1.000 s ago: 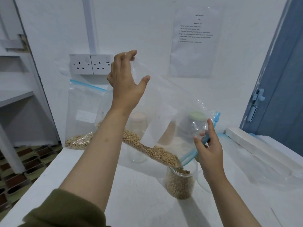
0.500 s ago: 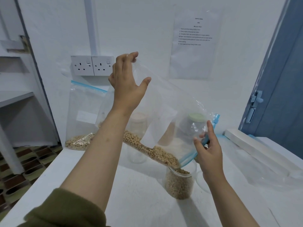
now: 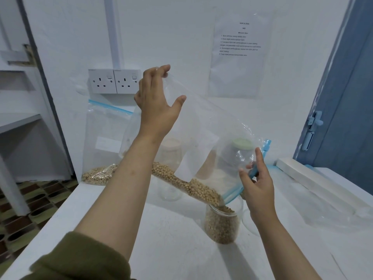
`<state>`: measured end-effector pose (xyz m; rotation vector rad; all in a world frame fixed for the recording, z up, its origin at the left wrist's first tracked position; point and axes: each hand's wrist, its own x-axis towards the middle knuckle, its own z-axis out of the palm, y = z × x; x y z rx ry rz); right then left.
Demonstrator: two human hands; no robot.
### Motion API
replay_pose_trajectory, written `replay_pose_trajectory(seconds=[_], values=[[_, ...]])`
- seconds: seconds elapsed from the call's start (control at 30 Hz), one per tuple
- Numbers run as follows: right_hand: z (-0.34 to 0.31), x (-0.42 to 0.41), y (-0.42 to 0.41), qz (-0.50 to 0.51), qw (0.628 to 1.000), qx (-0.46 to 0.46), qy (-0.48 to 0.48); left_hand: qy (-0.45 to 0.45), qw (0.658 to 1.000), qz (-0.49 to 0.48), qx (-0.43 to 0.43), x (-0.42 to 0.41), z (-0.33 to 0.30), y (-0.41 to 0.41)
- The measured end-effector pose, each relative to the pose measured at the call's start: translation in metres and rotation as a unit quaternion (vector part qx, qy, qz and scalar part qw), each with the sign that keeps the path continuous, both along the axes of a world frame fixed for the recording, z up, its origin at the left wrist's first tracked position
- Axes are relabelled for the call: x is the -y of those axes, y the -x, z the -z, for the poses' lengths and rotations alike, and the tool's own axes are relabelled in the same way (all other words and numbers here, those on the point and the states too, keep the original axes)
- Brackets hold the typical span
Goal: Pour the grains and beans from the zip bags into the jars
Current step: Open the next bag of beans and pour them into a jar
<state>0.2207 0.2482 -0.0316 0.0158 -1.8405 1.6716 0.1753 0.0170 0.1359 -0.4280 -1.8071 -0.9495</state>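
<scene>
Head view: left hand is pinching the bag corner high, right hand pinching its blue zip edge; keeping the mouth over the jar is stopping beans spilling

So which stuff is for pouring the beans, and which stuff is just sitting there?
For the job:
- tilted zip bag of beans
- open jar catching them
- left hand lifting the bag's bottom
- right hand holding its blue zip edge
- second bean bag by the wall
- empty jar

Just sitting there:
- wall sockets
- paper notice
- white box
</scene>
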Motion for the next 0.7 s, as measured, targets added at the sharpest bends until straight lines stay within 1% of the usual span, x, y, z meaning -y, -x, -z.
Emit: replay_pose_trajectory(seconds=[0.5, 0.7], values=[[-0.0084, 0.0003, -0.0026, 0.015, 1.0, -0.011, 0.004, -0.005, 1.0, 0.003, 0.0, 0.0014, -0.0035, -0.0017], [-0.0069, 0.0054, -0.0017, 0.056, 0.998, -0.023, -0.032, 0.002, 1.0, 0.008, 0.0, 0.0012, -0.0009, -0.0011]])
